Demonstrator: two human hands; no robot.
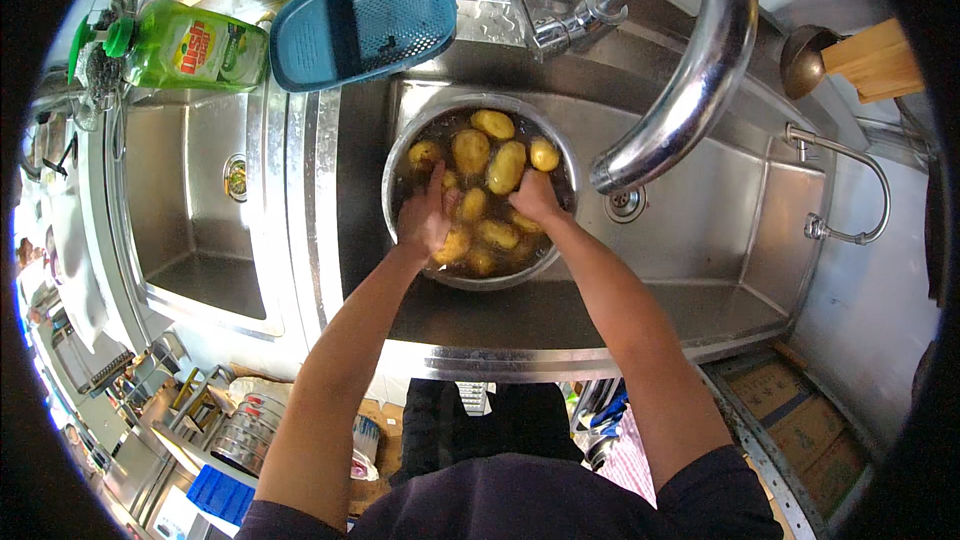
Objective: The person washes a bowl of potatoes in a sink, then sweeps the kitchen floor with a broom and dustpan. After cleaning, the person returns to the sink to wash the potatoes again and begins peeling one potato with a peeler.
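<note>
A round metal basin of murky water stands in the large stainless steel sink, with several yellow potatoes floating or lying in it. My left hand is at the basin's left side, partly in the water, its fingers spread among the potatoes; whether its thumb side touches one is unclear. At the right side my right hand reaches in with curled fingers, just below a small round potato. Its fingertips are hidden under the water and behind the hand, so a hold cannot be made out.
A thick curved metal spout arches over the sink's right part, near the drain. Behind the basin are a blue perforated plastic basket and a lever faucet. A green dish soap bottle lies above the smaller left sink.
</note>
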